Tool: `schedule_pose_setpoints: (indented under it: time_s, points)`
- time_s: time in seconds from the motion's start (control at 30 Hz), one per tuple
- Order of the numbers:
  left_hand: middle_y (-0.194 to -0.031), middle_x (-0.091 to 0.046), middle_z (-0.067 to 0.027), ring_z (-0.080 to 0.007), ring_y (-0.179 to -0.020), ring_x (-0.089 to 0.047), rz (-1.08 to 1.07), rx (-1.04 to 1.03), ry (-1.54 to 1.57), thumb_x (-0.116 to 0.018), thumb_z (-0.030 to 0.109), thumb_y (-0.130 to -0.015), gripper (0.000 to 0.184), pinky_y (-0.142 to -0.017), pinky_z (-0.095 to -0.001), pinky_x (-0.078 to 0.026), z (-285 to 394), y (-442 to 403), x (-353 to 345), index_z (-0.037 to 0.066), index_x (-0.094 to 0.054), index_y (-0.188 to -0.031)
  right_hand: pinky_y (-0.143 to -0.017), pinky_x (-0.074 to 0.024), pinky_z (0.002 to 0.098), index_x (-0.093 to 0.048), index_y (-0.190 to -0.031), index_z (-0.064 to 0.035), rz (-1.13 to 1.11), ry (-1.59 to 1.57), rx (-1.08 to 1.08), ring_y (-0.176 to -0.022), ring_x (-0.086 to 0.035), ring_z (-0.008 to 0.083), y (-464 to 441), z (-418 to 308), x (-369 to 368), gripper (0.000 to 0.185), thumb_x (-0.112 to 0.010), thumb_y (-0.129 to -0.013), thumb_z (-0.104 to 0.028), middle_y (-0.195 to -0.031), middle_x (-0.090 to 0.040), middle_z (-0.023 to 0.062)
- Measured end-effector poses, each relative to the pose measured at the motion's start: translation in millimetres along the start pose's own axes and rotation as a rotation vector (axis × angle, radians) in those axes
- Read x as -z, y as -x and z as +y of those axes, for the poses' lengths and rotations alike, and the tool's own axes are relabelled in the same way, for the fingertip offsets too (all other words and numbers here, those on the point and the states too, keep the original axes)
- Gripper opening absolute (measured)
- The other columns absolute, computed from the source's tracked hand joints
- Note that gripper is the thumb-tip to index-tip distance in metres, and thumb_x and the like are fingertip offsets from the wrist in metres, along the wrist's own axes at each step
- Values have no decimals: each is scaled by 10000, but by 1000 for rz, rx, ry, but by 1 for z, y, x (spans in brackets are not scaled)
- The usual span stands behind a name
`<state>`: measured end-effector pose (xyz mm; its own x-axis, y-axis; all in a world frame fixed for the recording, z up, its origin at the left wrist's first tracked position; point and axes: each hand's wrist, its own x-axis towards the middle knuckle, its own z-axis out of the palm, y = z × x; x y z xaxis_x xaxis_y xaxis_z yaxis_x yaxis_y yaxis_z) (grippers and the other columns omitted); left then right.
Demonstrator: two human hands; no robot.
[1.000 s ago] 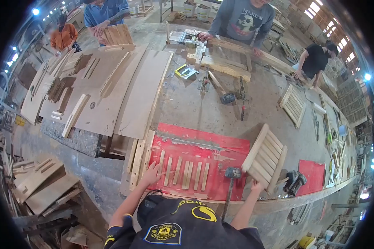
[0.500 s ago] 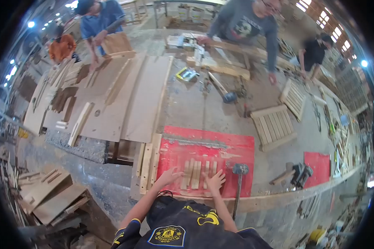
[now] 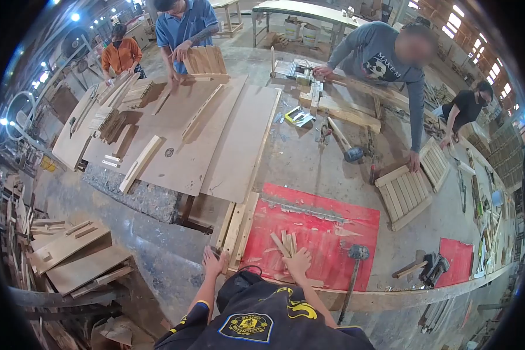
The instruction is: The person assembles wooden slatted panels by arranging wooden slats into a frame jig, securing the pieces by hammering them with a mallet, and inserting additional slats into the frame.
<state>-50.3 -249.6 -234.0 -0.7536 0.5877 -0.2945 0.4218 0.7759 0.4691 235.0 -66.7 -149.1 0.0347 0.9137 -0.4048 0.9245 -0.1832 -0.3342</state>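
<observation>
Thin wooden slats (image 3: 286,241) fan out in a loose bunch on a red sheet (image 3: 338,236) at a workshop bench, their slim build suggesting light, stiff pieces that one hand could manage. At the bunch's left, one slat slants away from its neighbours, so a hold there alone would probably let the rest slide; pinching across the middle of the bunch looks surer. The bare wood appears dry rather than slippery, though strips this narrow could splinter or snap if bent hard.

At left, the person's left hand (image 3: 213,262) is at the bench edge, beside wooden rails (image 3: 245,227) and apart from the slats; whether its fingers close on anything cannot be made out. The rails lie between that hand and the bunch. Farther right, the right hand (image 3: 298,264) covers the slats' lower ends, touching them, while the upper ends point away from the person; how firmly its fingers close is hidden. The two hands are apart from each other. To the right of the right hand, a mallet (image 3: 359,252) lies with its dark head over the sheet and its handle toward the person. Beyond, a co-worker's hand (image 3: 414,161) meets the upper edge of a slatted panel (image 3: 403,198).
</observation>
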Motion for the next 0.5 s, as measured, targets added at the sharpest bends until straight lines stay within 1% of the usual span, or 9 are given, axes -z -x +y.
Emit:
schedule_pose_setpoints:
  time_s: [0.1, 0.2, 0.27, 0.3, 0.33, 0.4, 0.47, 0.5]
  points:
    - [-1501, -252, -251, -447, -1333, -337, -100, 145, 147, -660, 362, -808, 921, -1070, -549, -305, 39, -6, 39, 73, -131, -1503, -888, -450, 509, -429, -1168, -1, 216, 183, 158, -1083, -519, 405, 7, 15, -7, 756, -806, -595, -320, -1140, -518, 225]
    - [-1445, -316, -280, -475, -1265, -402, 216, -177, 198, -647, 249, -818, 863, -1051, -492, -358, 54, -49, 54, 35, -147, -1488, -887, -456, 522, -452, -1141, -13, 54, 99, 175, -1065, -532, 409, 5, 30, -13, 683, -796, -623, -296, -1113, -536, 229]
    - [-1401, -351, -302, -478, -1268, -389, 343, -298, 190, -629, 163, -817, 809, -1033, -468, -388, 80, -92, 76, 25, -178, -1474, -860, -465, 527, -460, -1116, -13, -30, 47, 85, -1076, -525, 423, -1, 29, -5, 624, -773, -641, -268, -1124, -528, 247]
    - [-1395, -352, -310, -478, -1264, -391, 378, -320, 232, -617, 154, -824, 777, -1033, -475, -386, 90, -120, 85, 11, -199, -1463, -846, -470, 530, -463, -1104, -13, -73, 24, 37, -1082, -522, 430, -3, 30, 0, 594, -762, -649, -253, -1129, -524, 256]
    - [-1390, -352, -318, -479, -1261, -393, 412, -339, 276, -605, 145, -831, 745, -1033, -481, -383, 99, -149, 95, -2, -221, -1452, -852, -464, 531, -476, -1107, -20, -59, 23, 16, -1073, -525, 425, -5, 35, 2, 565, -743, -667, -252, -1118, -527, 251]
    - [-1390, -365, -302, -475, -1251, -402, 496, -300, 190, -591, 140, -841, 698, -1033, -483, -386, 100, -227, 98, -35, -257, -1428, -864, -452, 534, -501, -1113, -34, -29, 23, -15, -1055, -531, 415, -6, 43, 2, 508, -707, -702, -250, -1096, -533, 241]
    - [-1395, -382, -277, -451, -1247, -421, 580, -153, 180, -600, 165, -840, 698, -1030, -477, -396, 126, -282, 114, -49, -273, -1419, -863, -453, 529, -529, -1088, -31, 102, 107, 118, -1065, -523, 413, -7, 54, 2, 471, -671, -719, -287, -1098, -523, 245]
    - [-1401, -384, -265, -427, -1249, -431, 569, -115, 16, -611, 191, -834, 711, -1028, -466, -401, 142, -302, 128, -43, -283, -1420, -865, -454, 527, -540, -1079, -29, 74, 127, 116, -1069, -519, 412, -10, 58, 5, 469, -663, -723, -307, -1101, -519, 243]
